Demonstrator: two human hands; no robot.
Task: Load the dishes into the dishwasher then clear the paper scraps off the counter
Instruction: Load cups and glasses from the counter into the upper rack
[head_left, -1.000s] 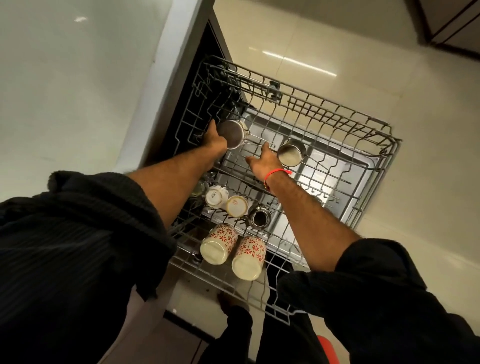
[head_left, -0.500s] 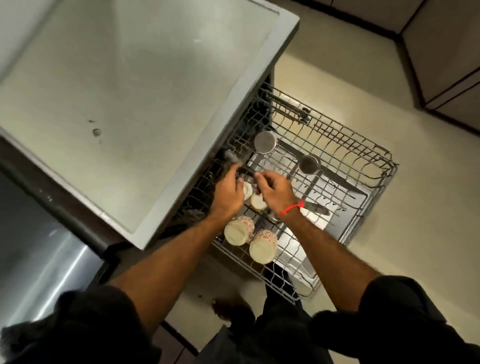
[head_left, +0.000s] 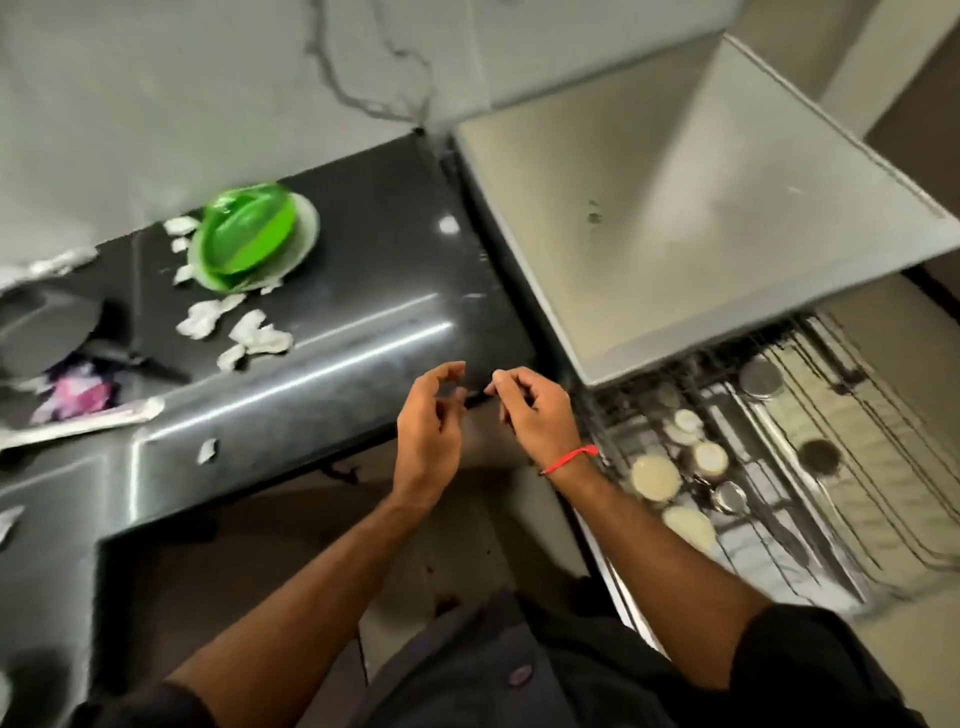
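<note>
Hovering over the glossy black counter edge, the left hand and right hand hang loosely curled, holding nothing. Crumpled white scraps lie farther back on the counter, beside round green plastic plates. Right of the counter, upturned cups sit in the wire rack.

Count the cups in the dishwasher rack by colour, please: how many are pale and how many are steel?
Pale cups: 4
Steel cups: 3
Total: 7 visible; the picture is blurred, so others may be hidden.
</note>
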